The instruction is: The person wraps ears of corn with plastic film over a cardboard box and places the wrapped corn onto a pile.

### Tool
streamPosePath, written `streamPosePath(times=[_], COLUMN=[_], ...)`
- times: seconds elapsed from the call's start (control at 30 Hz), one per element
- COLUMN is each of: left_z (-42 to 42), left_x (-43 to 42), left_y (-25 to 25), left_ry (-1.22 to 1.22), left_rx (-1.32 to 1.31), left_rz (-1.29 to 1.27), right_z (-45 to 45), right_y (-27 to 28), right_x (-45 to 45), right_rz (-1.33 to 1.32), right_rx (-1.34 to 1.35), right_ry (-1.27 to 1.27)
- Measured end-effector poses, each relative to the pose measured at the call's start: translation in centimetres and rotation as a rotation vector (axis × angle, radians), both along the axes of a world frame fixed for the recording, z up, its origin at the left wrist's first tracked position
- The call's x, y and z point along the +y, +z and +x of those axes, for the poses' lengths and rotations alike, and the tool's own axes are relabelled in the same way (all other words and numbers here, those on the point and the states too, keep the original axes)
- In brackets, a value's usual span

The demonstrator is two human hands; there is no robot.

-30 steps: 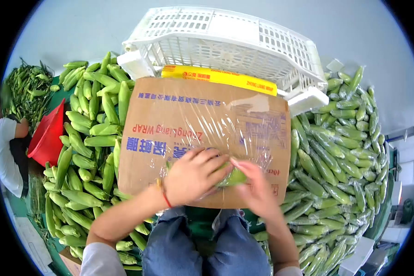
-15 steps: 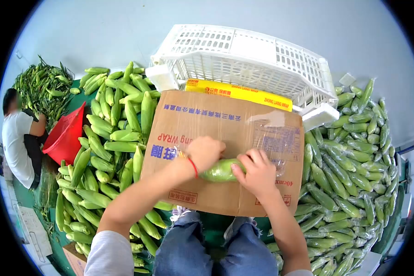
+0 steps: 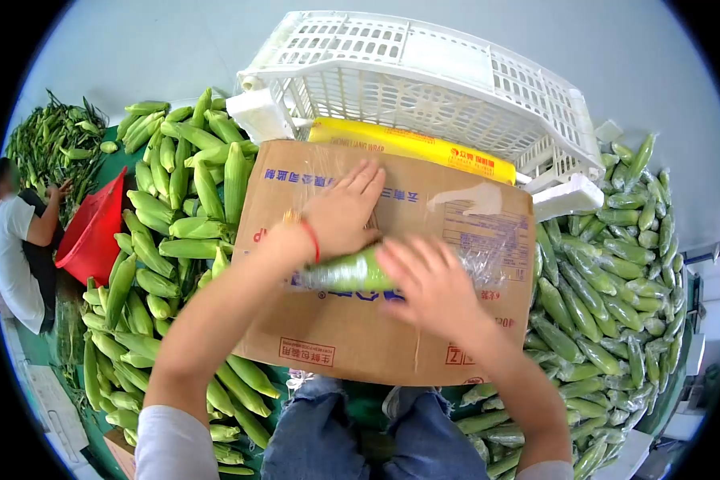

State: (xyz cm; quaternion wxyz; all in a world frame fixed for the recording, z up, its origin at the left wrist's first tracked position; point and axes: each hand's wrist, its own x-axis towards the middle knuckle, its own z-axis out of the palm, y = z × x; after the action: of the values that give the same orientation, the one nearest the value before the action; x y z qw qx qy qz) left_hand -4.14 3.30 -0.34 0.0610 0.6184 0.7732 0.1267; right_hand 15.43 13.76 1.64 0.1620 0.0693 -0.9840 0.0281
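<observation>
An ear of corn [image 3: 350, 273] in its green husk lies across the cardboard box [image 3: 360, 340], with clear film around it and loose film at both ends. My left hand [image 3: 342, 210] is flat on the cardboard just beyond the corn, fingers stretched out. At the corn's right end is my right hand [image 3: 430, 282], blurred by motion, its fingers extended over the husk. Whether those fingers press on the corn is unclear. Behind the box sits a yellow roll of plastic wrap [image 3: 412, 150] with red lettering, against a white plastic crate [image 3: 432, 92].
Unwrapped corn [image 3: 196, 228] is heaped on my left, film-wrapped corn [image 3: 592, 300] on my right. Further left, a person [image 3: 20, 256] sits beside a red tub [image 3: 96, 228] and a pile of green husks [image 3: 52, 144]. My knees are below the box.
My left hand has gone from curled beside the corn to stretched out flat, further away from me. The corn has shifted slightly left and away. My right hand's fingers have straightened.
</observation>
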Motion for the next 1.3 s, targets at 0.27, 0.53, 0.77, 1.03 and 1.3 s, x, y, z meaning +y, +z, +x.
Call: streamPosePath(times=[0.27,0.53,0.77,1.03,1.3], left_z=[-0.9,7.8,12.8,11.9,15.1], left_x=[2.8,-2.6,-4.8,-9.5,-9.5], left_y=[1.4,2.4,3.8,-1.6,1.8], left_ry=[-0.064,-0.113,0.087,0.703,0.674], left_rx=[-0.061,-0.234,-2.424,-1.022,-1.483], left_rz=[-0.363,0.592,0.822,0.778,0.173], right_z=[3.0,15.8,8.3,10.9,5.3], right_y=[1.3,0.4,0.3,2.2,0.9], right_x=[-2.9,-4.3,-8.7,-3.2,-0.1], right_rz=[-0.282,-1.912,-3.167,-1.63,-2.184], right_rx=[-0.439,-0.748,-0.99,-0.307,0.63], right_ry=[0.141,-0.476,0.807,-0.414,-0.282])
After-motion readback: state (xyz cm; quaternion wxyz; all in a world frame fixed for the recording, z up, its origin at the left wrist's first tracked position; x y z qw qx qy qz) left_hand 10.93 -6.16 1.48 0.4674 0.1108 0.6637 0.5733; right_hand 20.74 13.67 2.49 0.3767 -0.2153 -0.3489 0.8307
